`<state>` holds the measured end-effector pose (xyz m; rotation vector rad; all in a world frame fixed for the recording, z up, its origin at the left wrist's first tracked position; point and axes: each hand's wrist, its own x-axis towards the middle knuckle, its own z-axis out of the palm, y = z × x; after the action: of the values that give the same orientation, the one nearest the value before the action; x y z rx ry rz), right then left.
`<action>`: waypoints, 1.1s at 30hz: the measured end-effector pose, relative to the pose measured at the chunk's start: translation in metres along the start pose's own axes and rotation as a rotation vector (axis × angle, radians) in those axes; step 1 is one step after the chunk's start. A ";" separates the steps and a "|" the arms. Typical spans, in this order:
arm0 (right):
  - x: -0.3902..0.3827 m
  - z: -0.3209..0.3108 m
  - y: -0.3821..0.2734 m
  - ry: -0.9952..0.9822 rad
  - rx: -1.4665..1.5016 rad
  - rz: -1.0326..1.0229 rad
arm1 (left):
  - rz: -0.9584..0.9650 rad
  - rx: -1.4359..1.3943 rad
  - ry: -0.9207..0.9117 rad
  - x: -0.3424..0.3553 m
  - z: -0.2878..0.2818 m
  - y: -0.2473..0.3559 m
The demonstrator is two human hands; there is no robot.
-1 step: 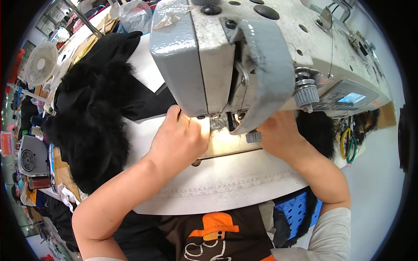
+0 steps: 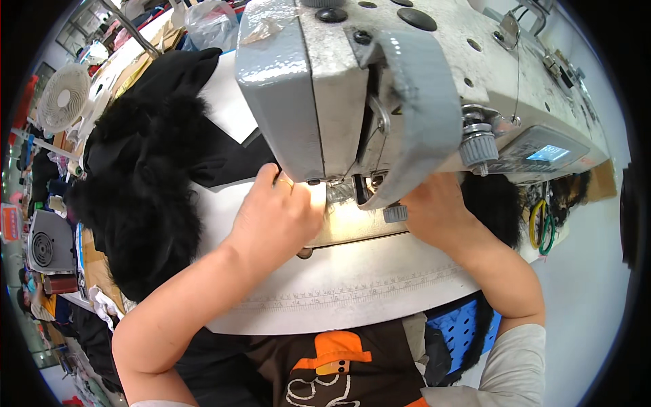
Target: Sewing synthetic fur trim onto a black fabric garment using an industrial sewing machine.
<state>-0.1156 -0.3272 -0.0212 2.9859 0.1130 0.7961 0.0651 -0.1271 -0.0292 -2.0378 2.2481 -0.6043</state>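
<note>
A grey-and-white sewing machine stands over a pale work surface, its presser foot lit from above. My left hand is just left of the foot, fingers curled down at the edge of a black cloth piece. That cloth joins a heap of black garment with fluffy trim to the left. To the right of the foot is my right hand, its fingertips hidden behind the machine's front guard. Black fluffy material lies beside the right wrist.
Yellow-and-green-handled scissors hang at the right. A curved ruler scale runs along the near surface. Below it are a blue perforated basket and a brown apron. A white fan stands far left.
</note>
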 end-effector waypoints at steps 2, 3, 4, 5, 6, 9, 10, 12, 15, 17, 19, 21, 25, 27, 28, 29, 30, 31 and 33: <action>0.000 0.002 0.001 0.001 0.016 0.004 | -0.012 -0.016 0.014 -0.002 0.003 -0.005; 0.000 0.003 0.001 0.001 0.018 0.000 | -0.052 -0.076 0.008 -0.002 0.002 -0.008; -0.001 0.004 0.002 0.001 0.009 -0.010 | -0.092 -0.135 0.003 -0.002 0.001 -0.010; -0.001 0.003 0.002 -0.001 -0.003 -0.019 | -0.095 -0.136 0.004 -0.002 0.000 -0.010; -0.001 0.003 0.002 -0.003 -0.003 -0.022 | -0.080 -0.115 -0.004 -0.001 -0.002 -0.011; 0.001 0.005 0.002 0.029 0.027 -0.001 | -0.049 -0.073 0.014 0.000 -0.003 -0.012; 0.002 0.004 0.002 0.051 0.021 -0.001 | -0.025 -0.053 0.044 0.000 -0.003 -0.013; 0.003 0.004 0.002 0.074 0.019 -0.004 | -0.030 -0.027 0.041 0.000 -0.004 -0.012; -0.001 0.006 0.002 -0.052 0.025 0.024 | -0.023 -0.010 0.040 0.001 -0.004 -0.014; -0.001 0.006 0.002 -0.037 0.020 0.044 | -0.011 -0.018 0.039 0.001 -0.003 -0.013; 0.001 0.007 0.002 -0.008 0.055 0.047 | -0.012 0.036 0.055 0.003 -0.002 -0.010; 0.001 0.007 0.003 0.019 0.089 0.053 | -0.013 0.021 0.045 0.002 -0.002 -0.010; -0.001 0.007 0.006 -0.028 0.002 -0.007 | -0.007 0.022 -0.004 0.001 -0.002 -0.011; -0.001 0.005 0.006 -0.049 0.005 -0.012 | -0.006 0.017 0.012 0.002 -0.003 -0.007; 0.000 0.003 0.005 -0.020 0.009 -0.014 | -0.007 0.012 0.028 0.003 -0.003 -0.006; 0.000 0.003 0.004 0.009 0.015 -0.016 | -0.007 0.013 0.026 0.002 -0.004 -0.005; 0.000 0.003 0.003 0.010 0.016 -0.016 | 0.001 0.030 0.035 0.002 -0.004 -0.005; 0.000 0.003 0.002 -0.001 0.035 0.019 | 0.009 0.047 0.043 0.002 -0.004 -0.005; 0.000 0.002 0.001 -0.011 0.053 0.052 | 0.007 0.048 0.039 0.001 -0.004 -0.004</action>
<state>-0.1146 -0.3283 -0.0228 3.0542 0.0574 0.7944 0.0672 -0.1272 -0.0240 -2.0130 2.2376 -0.6961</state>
